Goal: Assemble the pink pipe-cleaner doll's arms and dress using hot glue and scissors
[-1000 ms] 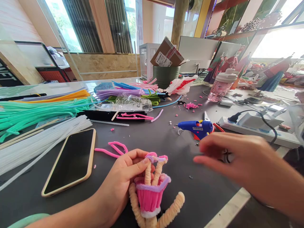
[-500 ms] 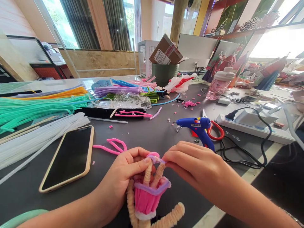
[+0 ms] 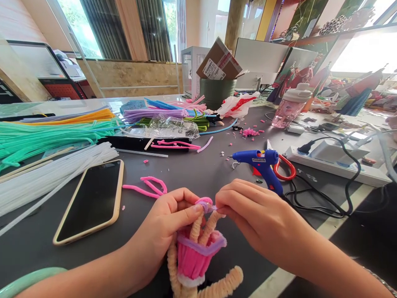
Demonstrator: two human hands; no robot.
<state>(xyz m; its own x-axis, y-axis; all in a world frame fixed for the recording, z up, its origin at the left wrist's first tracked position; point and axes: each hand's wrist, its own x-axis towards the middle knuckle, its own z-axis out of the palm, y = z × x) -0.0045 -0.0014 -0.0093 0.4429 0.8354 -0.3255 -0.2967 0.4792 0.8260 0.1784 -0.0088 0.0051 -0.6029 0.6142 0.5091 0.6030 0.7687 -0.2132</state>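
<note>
One doll [image 3: 192, 260], bottom cropped | left hand [image 3: 170, 221] pinches leg [image 3: 196, 228] | right hand [image 3: 254, 209] pinches purple strip [image 3: 214, 208], half-hidden

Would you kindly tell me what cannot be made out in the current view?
In the head view:
Fuzzy figure: lower end cut off by bottom edge.
Right hand: its fingers hide their exact grip.
Scissors: middle hidden behind the glue gun.
Box label: print too small.
</note>
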